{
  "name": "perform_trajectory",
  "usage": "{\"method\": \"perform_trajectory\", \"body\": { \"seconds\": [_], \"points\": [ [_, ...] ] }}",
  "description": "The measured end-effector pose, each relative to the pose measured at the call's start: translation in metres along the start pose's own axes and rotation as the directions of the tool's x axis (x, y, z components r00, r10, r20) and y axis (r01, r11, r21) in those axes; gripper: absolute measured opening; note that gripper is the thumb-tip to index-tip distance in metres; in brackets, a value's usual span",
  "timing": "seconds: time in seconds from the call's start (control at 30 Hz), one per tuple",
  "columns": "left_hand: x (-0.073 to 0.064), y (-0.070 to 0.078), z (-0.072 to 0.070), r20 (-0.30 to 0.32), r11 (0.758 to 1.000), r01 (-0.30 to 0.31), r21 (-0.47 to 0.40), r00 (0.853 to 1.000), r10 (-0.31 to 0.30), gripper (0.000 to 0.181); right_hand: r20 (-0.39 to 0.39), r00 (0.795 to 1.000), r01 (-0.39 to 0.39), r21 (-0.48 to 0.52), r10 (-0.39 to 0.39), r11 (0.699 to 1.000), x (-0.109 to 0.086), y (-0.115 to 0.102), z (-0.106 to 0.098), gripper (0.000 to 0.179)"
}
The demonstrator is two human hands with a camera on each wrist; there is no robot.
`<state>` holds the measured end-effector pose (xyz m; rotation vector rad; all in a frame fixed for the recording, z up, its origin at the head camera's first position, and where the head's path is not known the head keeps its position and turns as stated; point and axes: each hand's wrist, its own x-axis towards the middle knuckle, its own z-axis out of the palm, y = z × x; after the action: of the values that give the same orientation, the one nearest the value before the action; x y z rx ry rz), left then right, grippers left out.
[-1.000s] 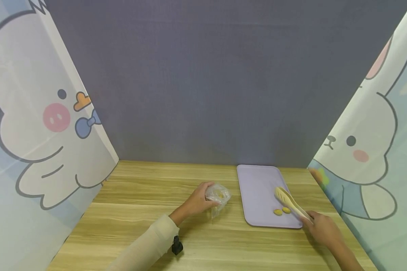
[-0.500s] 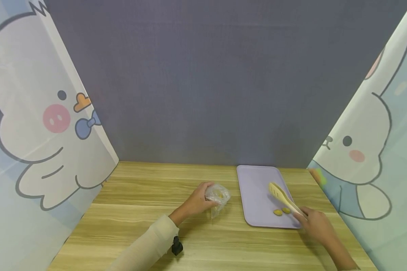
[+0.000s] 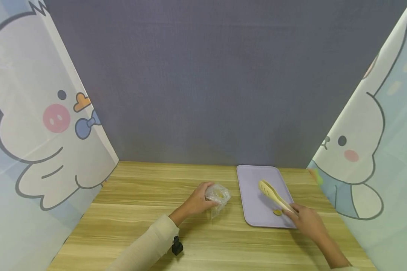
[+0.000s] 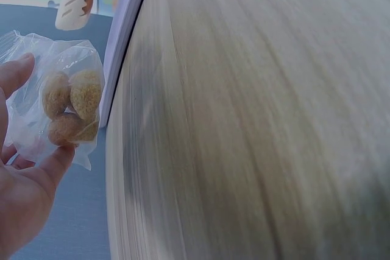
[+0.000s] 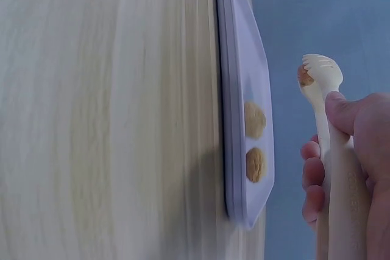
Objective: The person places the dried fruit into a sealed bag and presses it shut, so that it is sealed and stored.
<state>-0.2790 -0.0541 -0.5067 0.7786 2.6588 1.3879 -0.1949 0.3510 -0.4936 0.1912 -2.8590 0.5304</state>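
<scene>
My left hand [image 3: 199, 200] holds open a clear plastic bag [image 3: 222, 191] above the table, thumb and fingers at its sides. Several walnuts [image 4: 85, 94] lie inside the bag in the left wrist view. My right hand [image 3: 308, 223] grips cream slotted tongs [image 3: 274, 195] over the right part of the lilac tray [image 3: 253, 184]. A brown walnut [image 5: 305, 76] is pinched between the tong heads in the right wrist view. On the tray sit two more walnuts [image 5: 255, 120]; in the head view one walnut [image 3: 277, 212] shows, and the right hand hides the other.
The wood-grain table [image 3: 139, 188] runs up to a dark grey panel [image 3: 203, 82] at the back. Cartoon-printed panels [image 3: 356, 180] stand at both sides. A small black device [image 3: 177, 246] is at the left cuff. Tabletop separates the bag from the tray.
My right hand has carried the tongs leftward across the tray, toward the bag. It now covers one of the two tray walnuts seen earlier. The left hand and bag stay put.
</scene>
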Motion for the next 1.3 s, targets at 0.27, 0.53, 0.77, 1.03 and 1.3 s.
{"method": "perform_trajectory", "body": {
  "seconds": [0.27,0.53,0.77,1.03,1.3],
  "points": [
    [0.001,0.000,0.001,0.001,1.000,-0.003,0.001,1.000,0.003,0.079,-0.032,0.999,0.044,0.003,-0.044,0.999,0.004,-0.014,0.003,0.028],
    [0.000,0.003,0.002,0.001,1.000,0.005,-0.003,1.000,-0.005,0.080,-0.028,0.999,0.042,0.033,-0.041,0.999,0.010,-0.026,0.008,0.032],
    [0.000,0.004,0.003,0.005,1.000,0.013,0.006,1.000,-0.013,0.079,-0.062,0.996,0.066,0.050,-0.063,0.997,0.014,-0.038,0.014,0.031],
    [-0.001,0.008,0.004,-0.002,1.000,0.004,0.008,1.000,-0.004,0.080,-0.077,0.991,0.114,0.047,-0.110,0.992,0.020,-0.056,0.019,0.030],
    [0.000,0.009,0.004,-0.008,1.000,0.002,0.009,1.000,-0.002,0.080,-0.048,0.993,0.116,0.070,-0.112,0.991,0.026,-0.073,0.021,0.029]
  ]
}}
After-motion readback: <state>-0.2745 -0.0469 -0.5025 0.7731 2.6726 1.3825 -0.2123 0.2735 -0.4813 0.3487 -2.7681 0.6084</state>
